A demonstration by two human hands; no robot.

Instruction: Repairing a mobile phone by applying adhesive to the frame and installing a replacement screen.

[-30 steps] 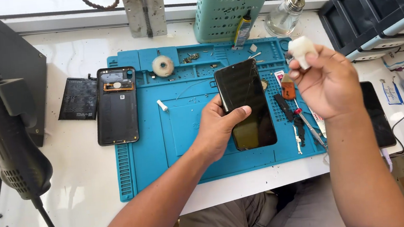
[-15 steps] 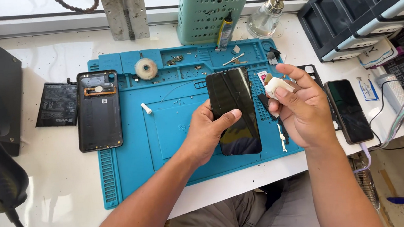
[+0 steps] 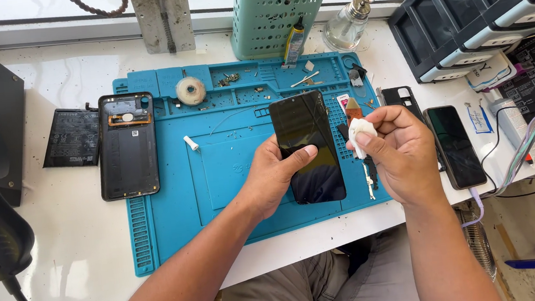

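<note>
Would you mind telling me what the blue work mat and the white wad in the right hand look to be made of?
The blue work mat looks like matte silicone or rubber: moulded compartments and ridges, no glare. The white wad in the right hand seems to be soft cloth or tissue, crumpled and dull; which one is unclear.

Far centre: perforated teal plastic tool basket (image 3: 272, 14), clear glass bottle with metal cap (image 3: 347, 24) beside. Left: flat black battery (image 3: 73, 137), black phone back cover (image 3: 128, 145). Right: dark phone (image 3: 455, 145), black drawer cabinet (image 3: 462, 17).

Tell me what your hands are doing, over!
Left hand holding black phone screen on blue mat. Right hand pinching white wipe beside it. Nothing between them.
</note>
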